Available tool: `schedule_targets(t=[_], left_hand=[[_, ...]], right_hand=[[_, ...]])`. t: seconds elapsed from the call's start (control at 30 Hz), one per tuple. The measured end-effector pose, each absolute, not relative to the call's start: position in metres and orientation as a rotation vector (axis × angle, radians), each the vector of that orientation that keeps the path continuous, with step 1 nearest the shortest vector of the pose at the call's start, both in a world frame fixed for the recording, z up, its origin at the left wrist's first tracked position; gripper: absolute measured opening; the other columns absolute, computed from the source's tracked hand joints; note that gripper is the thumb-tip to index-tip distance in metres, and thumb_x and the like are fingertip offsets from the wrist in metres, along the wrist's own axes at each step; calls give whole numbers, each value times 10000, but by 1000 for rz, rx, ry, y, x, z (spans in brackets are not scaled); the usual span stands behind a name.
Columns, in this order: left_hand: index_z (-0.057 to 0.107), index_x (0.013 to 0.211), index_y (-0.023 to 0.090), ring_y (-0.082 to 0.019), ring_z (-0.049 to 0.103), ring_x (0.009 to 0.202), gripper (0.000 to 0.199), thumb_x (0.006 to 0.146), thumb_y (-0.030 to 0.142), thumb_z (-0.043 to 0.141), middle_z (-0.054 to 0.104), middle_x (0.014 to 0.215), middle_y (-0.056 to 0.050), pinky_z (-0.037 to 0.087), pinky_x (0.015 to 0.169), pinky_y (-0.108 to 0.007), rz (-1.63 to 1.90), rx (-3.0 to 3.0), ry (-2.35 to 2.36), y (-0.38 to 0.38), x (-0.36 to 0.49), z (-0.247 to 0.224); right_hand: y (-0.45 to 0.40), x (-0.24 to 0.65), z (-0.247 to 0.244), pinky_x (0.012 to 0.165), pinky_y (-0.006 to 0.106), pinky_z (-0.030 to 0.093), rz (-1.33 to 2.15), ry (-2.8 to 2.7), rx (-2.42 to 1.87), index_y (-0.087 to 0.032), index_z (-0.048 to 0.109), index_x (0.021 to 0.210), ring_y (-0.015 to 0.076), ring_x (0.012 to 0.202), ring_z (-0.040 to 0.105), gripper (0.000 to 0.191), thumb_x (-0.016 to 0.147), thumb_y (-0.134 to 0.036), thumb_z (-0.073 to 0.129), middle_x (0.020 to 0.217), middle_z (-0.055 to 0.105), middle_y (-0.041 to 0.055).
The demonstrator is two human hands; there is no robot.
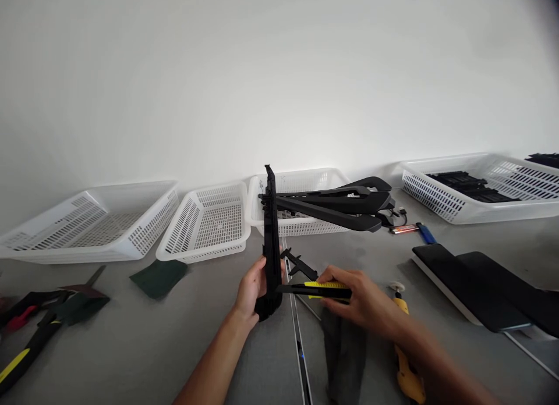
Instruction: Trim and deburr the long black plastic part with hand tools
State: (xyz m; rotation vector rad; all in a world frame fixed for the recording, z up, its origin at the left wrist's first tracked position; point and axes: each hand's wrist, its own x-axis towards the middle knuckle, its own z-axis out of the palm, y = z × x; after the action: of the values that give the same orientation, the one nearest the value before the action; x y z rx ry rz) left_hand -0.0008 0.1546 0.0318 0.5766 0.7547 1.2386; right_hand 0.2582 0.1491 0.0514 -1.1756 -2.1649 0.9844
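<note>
My left hand [252, 293] is closed around the lower part of a long black plastic trim piece [271, 236], which stands nearly upright over the table. In my right hand [358, 294] is a yellow and black utility knife [325, 289], pointing left. Its tip meets the edge of the trim piece near the lower end; whether it touches or only overlaps, I cannot tell. A small black caliper-like tool [301, 265] lies just behind the knife. Below my right hand is a dark cloth [345, 352].
Long black parts [349, 210] jut over a white basket [305, 227]. Other white baskets [203, 256] line the wall. A yellow rotary tool [408, 370] and black flat devices [471, 288] lie right. Sandpaper [159, 278] and a yellow-black handled tool [32, 350] lie left.
</note>
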Motion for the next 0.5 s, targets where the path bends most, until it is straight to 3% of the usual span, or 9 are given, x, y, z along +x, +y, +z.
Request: schedule_targets(t=[0.33, 0.5], left_hand=[[775, 1242, 97, -202, 643, 836, 467, 884, 396, 798, 744, 880, -73, 487, 770, -296, 1237, 613, 760, 153, 3, 36], [771, 1259, 104, -197, 640, 769, 467, 905, 409, 772, 759, 903, -82, 441, 658, -299, 1217, 622, 773, 153, 1, 35]], right_hand=[[152, 255, 52, 724, 290, 467, 1009, -2094, -1168, -245, 650, 1011, 183, 790, 659, 93, 925, -264, 679, 922, 738, -10], [151, 256, 52, 735, 291, 478, 1013, -2094, -1148, -244, 658, 1016, 184, 799, 662, 91, 928, -257, 677, 931, 744, -10]])
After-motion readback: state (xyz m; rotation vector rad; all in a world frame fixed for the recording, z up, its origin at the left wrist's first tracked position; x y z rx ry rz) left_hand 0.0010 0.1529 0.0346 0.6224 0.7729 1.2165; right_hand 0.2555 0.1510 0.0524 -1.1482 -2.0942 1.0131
